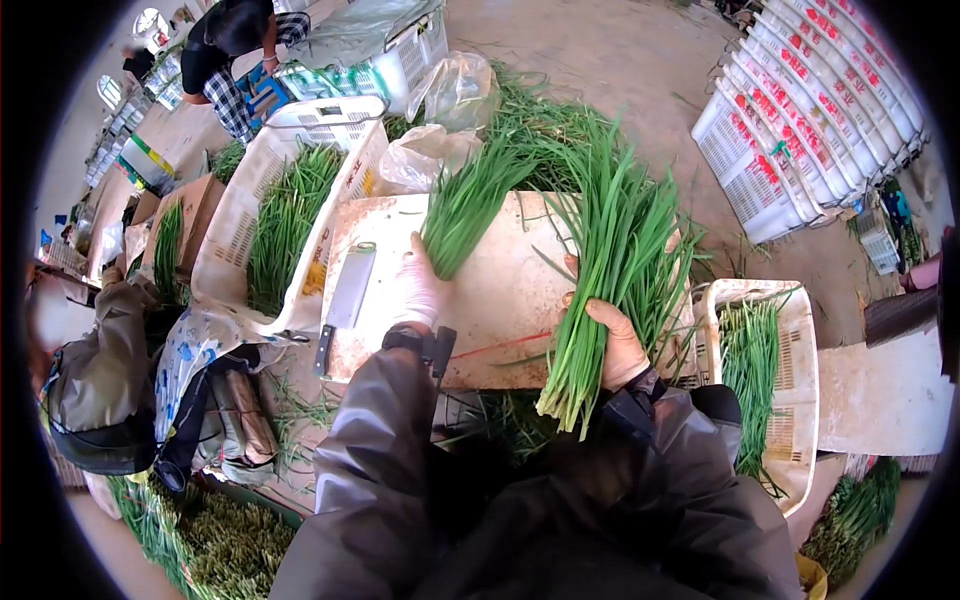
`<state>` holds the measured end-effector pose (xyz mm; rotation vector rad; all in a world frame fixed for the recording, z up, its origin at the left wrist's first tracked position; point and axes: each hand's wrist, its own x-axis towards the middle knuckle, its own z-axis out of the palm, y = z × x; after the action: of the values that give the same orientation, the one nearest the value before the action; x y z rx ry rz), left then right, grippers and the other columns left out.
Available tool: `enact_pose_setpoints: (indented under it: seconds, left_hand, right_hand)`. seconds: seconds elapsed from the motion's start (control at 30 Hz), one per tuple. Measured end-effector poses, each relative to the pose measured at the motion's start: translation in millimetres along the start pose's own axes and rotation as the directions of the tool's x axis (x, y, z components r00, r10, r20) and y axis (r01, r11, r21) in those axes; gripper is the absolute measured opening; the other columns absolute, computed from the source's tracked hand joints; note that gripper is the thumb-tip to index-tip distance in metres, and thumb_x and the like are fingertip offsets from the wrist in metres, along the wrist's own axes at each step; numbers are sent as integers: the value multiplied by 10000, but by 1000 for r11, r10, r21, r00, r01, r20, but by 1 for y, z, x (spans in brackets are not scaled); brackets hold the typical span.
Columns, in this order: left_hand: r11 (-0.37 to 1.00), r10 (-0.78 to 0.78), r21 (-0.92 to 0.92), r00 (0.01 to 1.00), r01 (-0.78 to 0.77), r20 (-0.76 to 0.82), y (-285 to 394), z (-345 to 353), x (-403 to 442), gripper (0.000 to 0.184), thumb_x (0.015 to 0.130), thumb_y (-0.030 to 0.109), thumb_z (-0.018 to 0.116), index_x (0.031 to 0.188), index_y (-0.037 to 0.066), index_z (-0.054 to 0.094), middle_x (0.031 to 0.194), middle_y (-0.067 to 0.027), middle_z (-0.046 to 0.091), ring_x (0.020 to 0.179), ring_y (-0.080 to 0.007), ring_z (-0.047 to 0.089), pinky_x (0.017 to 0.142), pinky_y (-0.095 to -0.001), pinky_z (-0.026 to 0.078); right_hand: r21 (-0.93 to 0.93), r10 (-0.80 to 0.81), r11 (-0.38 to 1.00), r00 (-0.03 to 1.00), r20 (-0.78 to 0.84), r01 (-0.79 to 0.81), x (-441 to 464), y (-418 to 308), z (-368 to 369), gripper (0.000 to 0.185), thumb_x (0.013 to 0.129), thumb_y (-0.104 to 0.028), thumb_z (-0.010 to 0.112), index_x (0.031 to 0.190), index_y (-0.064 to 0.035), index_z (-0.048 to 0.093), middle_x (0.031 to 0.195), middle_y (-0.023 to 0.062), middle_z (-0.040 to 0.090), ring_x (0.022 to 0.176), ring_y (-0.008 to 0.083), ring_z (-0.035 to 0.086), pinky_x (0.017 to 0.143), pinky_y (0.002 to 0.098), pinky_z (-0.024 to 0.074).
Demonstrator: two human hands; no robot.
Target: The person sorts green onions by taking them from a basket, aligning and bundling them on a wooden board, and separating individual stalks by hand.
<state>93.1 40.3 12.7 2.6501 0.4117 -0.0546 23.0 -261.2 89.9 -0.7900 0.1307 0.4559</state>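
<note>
My right hand (617, 343) is wrapped round a large bunch of long green leafy stalks (600, 270), whose pale cut ends point down toward me past the board's near edge. My left hand (420, 285), in a pale glove, holds a smaller green bunch (468, 215) above the left part of the board, its tips leaning away to the upper right. Beneath both is a worn white cutting board (500, 345). A cleaver (352, 290) with a black handle lies on its left side, close to my left hand.
White crates of greens stand left (225, 250) and right (795, 400). Beyond the board are loose greens (530, 110) and plastic bags (455, 95). Stacked white crates (770, 150) rise at the upper right. One person (225, 50) crouches at the upper left; another (105, 370) sits at the left.
</note>
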Motion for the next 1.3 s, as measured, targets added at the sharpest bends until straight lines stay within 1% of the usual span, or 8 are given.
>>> enact_pose_setpoints:
  seconds: [0.2, 0.3, 0.43, 0.57, 0.73, 1.0, 1.1, 1.3]
  left_hand:
    - [991, -59, -122, 997, 52, -47, -10, 0, -6, 801, 783, 264, 802, 1445, -13, 444, 1115, -231, 710, 990, -400, 719, 896, -471, 567]
    - [930, -95, -354, 995, 103, 40, -23, -10, -12, 689, 756, 235, 829, 1319, -46, 547, 1006, -219, 724, 898, -363, 732, 817, -432, 581]
    - [340, -111, -810, 875, 478, 470, -37, -6, -17, 553, 779, 42, 801, 1294, -30, 612, 972, -129, 734, 828, -261, 716, 705, -372, 588]
    - [103, -102, -858, 863, 503, 494, -38, -9, -37, 515, 823, -15, 771, 1309, -10, 603, 1033, -124, 727, 812, -244, 711, 678, -366, 594]
    - [90, -44, -888, 893, 450, 448, -51, -6, -48, 581, 812, -37, 777, 1359, -1, 583, 1144, -143, 726, 914, -278, 714, 785, -402, 602]
    - [226, -116, -930, 956, 290, 270, -58, 12, -54, 615, 804, -48, 764, 1378, -69, 543, 1196, -180, 714, 1037, -293, 706, 933, -383, 580]
    - [243, -135, -921, 950, 306, 280, -58, 18, -51, 623, 814, -37, 754, 1393, -74, 527, 1207, -185, 707, 1037, -289, 706, 927, -372, 583]
    - [328, -126, -889, 947, 321, 296, -54, 13, -54, 616, 817, 21, 766, 1375, -88, 529, 1195, -205, 704, 1016, -281, 712, 892, -359, 589]
  right_hand:
    - [-19, 4, 1000, 1000, -4, -4, 6, 3, -1, 778, 863, -214, 735, 1571, -129, 426, 996, 32, 656, 783, 200, 655, 724, 378, 584]
    - [-8, 2, 1000, 1000, -14, -2, 6, 4, 5, 760, 869, -206, 731, 1565, -115, 438, 1009, 39, 653, 792, 203, 658, 732, 378, 585]
    - [23, 18, 1000, 999, -44, -17, 5, 3, 17, 689, 881, -123, 717, 1533, -102, 494, 1059, 17, 647, 904, 161, 638, 816, 330, 563]
    - [-110, -43, 993, 995, -90, 33, 23, 13, 5, 430, 903, -131, 720, 1320, -78, 631, 1053, 31, 688, 918, 183, 677, 831, 348, 589]
    - [-115, 112, 986, 988, -102, -124, 75, 29, 7, 272, 926, -147, 723, 1162, -29, 657, 1008, 89, 716, 904, 239, 705, 822, 396, 600]
    - [-330, 189, 920, 977, -94, -210, 157, 97, 41, 404, 850, -79, 800, 1234, -25, 686, 1141, 95, 736, 987, 247, 695, 911, 371, 550]
    - [-578, -73, 816, 992, -102, 0, 175, 135, 37, 524, 820, -84, 842, 1291, 10, 633, 1156, 107, 732, 1043, 232, 688, 922, 375, 551]
    - [-719, -296, 677, 952, -73, 155, 181, 142, 39, 695, 843, -143, 845, 1404, 46, 481, 1242, 163, 679, 1087, 265, 670, 963, 373, 536]
